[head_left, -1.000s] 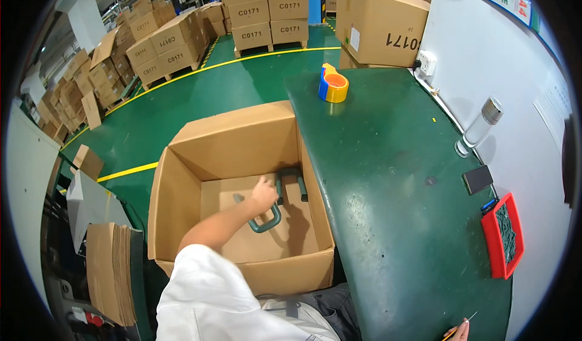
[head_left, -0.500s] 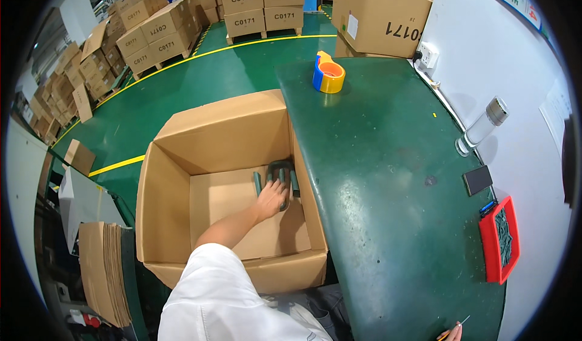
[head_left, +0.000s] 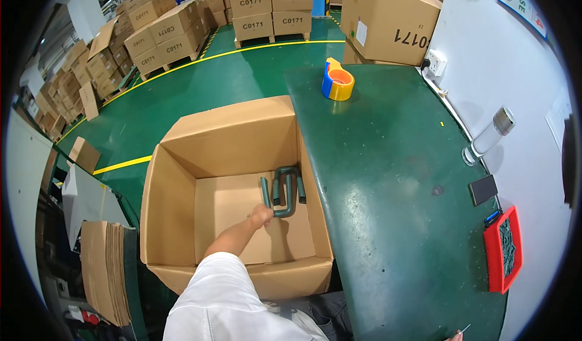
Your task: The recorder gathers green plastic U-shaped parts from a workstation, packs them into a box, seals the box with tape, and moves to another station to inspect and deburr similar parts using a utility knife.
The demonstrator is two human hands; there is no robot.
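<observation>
An open cardboard box [head_left: 176, 219] stands on the floor against the left edge of the green table [head_left: 394, 207]. Dark green U-shaped metal parts [head_left: 284, 192] lie on its bottom by the right wall. My left hand [head_left: 261, 215] reaches down into the box, fingers curled, touching the bent end of the nearest part; whether it grips the part is unclear. Only a sliver of my right hand [head_left: 454, 337] shows at the lower edge, next to a thin pale object.
On the table are an orange and blue tape dispenser [head_left: 337, 80], a clear bottle with a metal cap [head_left: 488, 136], a small black slab [head_left: 483, 189] and a red tray [head_left: 502, 250]. Flat cardboard sheets [head_left: 106, 271] are stacked at the left. Stacked cartons [head_left: 267, 4] stand behind.
My left hand carried a green part toward the box's right wall beside the others, then drew back slightly toward me. The camera view shifted a little.
</observation>
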